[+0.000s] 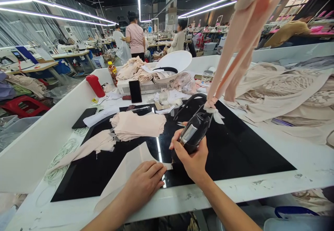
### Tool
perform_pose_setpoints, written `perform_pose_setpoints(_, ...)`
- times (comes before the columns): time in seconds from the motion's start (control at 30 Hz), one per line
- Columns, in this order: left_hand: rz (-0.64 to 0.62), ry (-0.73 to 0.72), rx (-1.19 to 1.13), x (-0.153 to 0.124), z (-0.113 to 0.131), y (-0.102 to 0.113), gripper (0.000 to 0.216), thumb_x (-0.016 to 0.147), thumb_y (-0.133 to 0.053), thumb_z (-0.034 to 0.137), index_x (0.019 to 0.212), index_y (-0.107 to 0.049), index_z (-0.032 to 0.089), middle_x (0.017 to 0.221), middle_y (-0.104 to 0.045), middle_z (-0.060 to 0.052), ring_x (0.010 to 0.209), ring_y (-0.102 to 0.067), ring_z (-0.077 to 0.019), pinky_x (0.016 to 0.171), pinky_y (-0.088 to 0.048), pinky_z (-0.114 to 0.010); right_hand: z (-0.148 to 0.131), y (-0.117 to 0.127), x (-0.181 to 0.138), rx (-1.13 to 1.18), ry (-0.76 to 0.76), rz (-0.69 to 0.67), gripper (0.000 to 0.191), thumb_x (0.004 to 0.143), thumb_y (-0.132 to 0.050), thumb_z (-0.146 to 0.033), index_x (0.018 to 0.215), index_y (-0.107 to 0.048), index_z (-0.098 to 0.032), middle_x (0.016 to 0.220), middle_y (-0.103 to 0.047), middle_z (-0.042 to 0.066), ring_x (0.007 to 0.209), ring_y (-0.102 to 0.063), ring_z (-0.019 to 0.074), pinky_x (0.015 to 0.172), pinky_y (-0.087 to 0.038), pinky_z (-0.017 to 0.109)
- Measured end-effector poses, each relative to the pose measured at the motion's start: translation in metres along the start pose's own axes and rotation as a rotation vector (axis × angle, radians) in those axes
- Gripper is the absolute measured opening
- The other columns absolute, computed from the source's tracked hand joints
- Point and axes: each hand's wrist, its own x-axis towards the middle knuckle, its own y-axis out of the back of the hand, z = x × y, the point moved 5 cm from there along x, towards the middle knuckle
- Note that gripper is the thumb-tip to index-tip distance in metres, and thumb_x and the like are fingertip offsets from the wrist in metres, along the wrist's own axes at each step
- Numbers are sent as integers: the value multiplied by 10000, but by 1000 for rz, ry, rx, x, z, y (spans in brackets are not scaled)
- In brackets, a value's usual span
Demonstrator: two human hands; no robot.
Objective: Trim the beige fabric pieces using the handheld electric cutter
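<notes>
My right hand (191, 156) is wrapped round a black hand-held tool (194, 131) with a silver plate, its tip down near the black mat (235, 151). A black cord and pale fabric strips (240, 39) rise from the tool toward the top of the view. My left hand (143, 182) lies flat with fingers together, pressing a pale piece of fabric (125, 171) onto the mat beside the tool. A stack of peach fabric pieces (138, 124) sits further back on the mat, with another pale piece (88, 147) to its left.
A white basket (135, 86) with fabric, a black phone (135, 91), a white bowl (174, 62), a red bottle (95, 85) and a jar (207, 76) stand behind. Lace cloth (287, 95) covers the right. White walls (39, 144) edge the table. Several people work at far tables.
</notes>
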Motion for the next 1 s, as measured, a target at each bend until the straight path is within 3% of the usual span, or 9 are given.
perform_pose_setpoints(0.8, -35, -1, -75, 1, -3, -1, 342, 1111, -475, 313, 1389, -565, 135, 1305, -681, -106, 1160, -630, -294, 957, -573, -440, 11, 2, -2, -135, -13, 41, 326, 859, -728, -242, 1113, -525, -265, 825, -659, -36, 600, -643, 130, 601, -578, 292)
perform_pose_setpoints(1.0, -22, -4, -87, 1, -3, -1, 338, 1106, -492, 306, 1390, -565, 139, 1299, -687, -102, 1153, -634, -288, 955, -577, -439, 3, 4, -2, -33, -30, 41, 358, 835, -740, -184, 1119, -540, -270, 805, -670, -57, 581, -652, 117, 606, -595, 275)
